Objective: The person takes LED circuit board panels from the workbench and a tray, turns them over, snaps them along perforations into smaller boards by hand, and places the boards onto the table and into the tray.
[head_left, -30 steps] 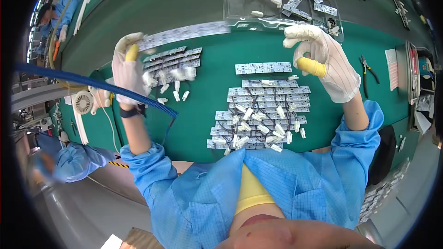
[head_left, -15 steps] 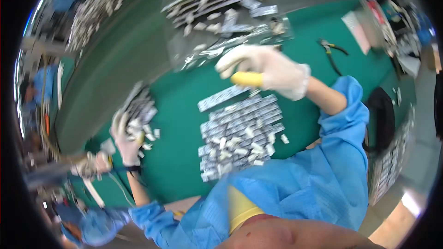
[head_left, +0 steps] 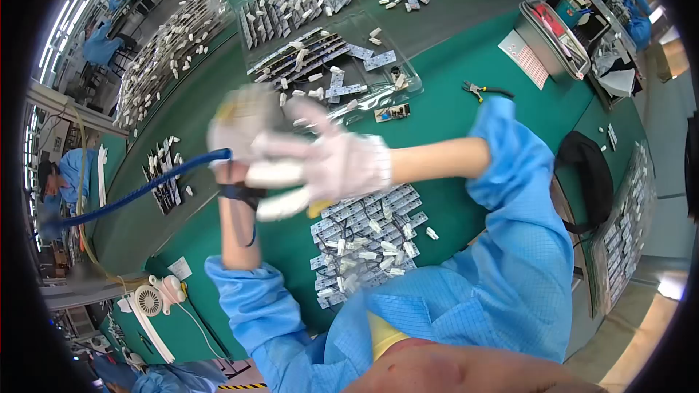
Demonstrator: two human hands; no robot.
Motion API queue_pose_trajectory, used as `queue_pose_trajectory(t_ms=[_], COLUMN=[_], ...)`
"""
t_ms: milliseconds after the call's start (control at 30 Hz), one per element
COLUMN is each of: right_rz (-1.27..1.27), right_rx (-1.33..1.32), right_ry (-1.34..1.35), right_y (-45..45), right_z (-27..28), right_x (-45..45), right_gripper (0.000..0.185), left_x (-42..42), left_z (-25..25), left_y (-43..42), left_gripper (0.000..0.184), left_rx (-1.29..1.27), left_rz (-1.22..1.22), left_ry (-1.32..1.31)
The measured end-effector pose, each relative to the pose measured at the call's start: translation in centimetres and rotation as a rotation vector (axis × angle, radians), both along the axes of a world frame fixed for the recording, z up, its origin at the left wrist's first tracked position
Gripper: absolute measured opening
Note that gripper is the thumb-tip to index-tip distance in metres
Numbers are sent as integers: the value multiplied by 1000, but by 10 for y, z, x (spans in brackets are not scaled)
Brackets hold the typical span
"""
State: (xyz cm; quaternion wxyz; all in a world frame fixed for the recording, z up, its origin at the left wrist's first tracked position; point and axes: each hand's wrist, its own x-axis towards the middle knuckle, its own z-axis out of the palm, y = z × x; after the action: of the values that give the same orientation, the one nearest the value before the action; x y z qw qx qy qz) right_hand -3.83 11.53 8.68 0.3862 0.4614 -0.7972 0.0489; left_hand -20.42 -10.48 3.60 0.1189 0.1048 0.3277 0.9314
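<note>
"Why are the boards laid like that?"

"They overlap in rows on the green mat, close to the person's front, perhaps to keep them within reach. Their white plugs lie on top, probably so the board ends stay visible."

"And the right hand?"

"Gloved, fingers fanned well apart, with nothing seen in its grasp. In this view it covers the far end of those rows."

"The left hand?"

"Badly blurred, partly behind the right one. I can't tell how far its fingers are closed, whether it holds anything, or whether the two touch. A blue cord reaches its wrist, possibly for grounding."
</note>
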Motion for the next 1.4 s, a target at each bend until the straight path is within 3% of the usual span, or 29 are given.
queue_pose_trajectory(t_ms=[33, 100, 133, 200, 233, 267, 300, 367, 400, 433, 467, 500, 533, 567, 600, 700, 833, 900, 933, 1000, 1167, 1233, 1333, 1400], right_rz=[257, 255, 242, 286, 262, 205, 146, 306, 343, 256, 259, -8, -410, -650, -1170, -1583, -1598, -1286, -1329, -1269, -1218, -1189, -1224, -1070], right_rx=[-42, -213, -214, 69, 73, 189, 305, 25, -80, -111, -403, -483, -586, -593, -588, -528, -323, -284, -124, -137, -154, -211, -97, -240], right_ry=[-57, 110, 113, -228, -385, -483, -579, -274, -356, -614, -347, -380, -343, -498, -667, -640, -542, -823, -807, -796, -726, -566, -738, -1108], right_y=[-12, -25, -23, -17, -16, -17, -17, -7, 4, 31, 61, 108, 153, 222, 232, 287, 303, 293, 286, 295, 300, 311, 329, 347], right_z=[-10, -9, -5, 19, 19, 21, 24, 16, 27, 52, 31, 30, 20, -6, 8, -45, -89, -80, -81, -94, -90, -101, -65, -44], right_x=[-12, -29, -32, -33, -37, -40, -41, -35, -35, -44, -85, -110, -140, -199, -171, -217, -265, -271, -268, -273, -235, -225, -202, -190], right_gripper=[54, 34, 34, 21, 23, 27, 31, 41, 42, 49, 60, 69, 74, 80, 93, 83, 81, 76, 68, 59, 45, 31, 29, 31], left_x=[79, 90, 89, 90, 86, 90, 96, 104, 105, 105, 105, 106, 105, 106, 110, 113, 117, 117, 118, 119, 119, 118, 116, 115], left_z=[-11, 12, 24, 22, 14, 9, 13, 26, 22, 16, 8, 0, -16, -33, -41, -44, -45, -44, -43, -42, -40, -43, -47, -47], left_y=[10, 91, 116, 126, 125, 114, 110, 102, 93, 81, 66, 49, 29, 14, 7, 4, 6, 8, 9, 11, 10, 8, 6, 3], left_gripper=[39, 44, 46, 53, 56, 67, 67, 48, 48, 44, 41, 38, 35, 33, 29, 30, 33, 29, 28, 37, 34, 33, 31, 31], left_rx=[-11, -37, -54, -226, -376, -377, -374, -688, -681, -890, -1096, -1303, -1221, -1136, -1036, -999, -1044, -1071, -1086, -1137, -1152, -1079, -1058, -1067], left_rz=[-34, -105, -142, -79, 21, -133, -143, -159, -163, -77, 18, 113, 130, 149, 192, 253, 254, 266, 275, 300, 281, 254, 247, 231], left_ry=[-50, -153, -207, -186, -105, 204, 207, 821, 823, 782, 731, 671, 581, 491, 368, 354, 411, 397, 369, 329, 358, 388, 377, 415])
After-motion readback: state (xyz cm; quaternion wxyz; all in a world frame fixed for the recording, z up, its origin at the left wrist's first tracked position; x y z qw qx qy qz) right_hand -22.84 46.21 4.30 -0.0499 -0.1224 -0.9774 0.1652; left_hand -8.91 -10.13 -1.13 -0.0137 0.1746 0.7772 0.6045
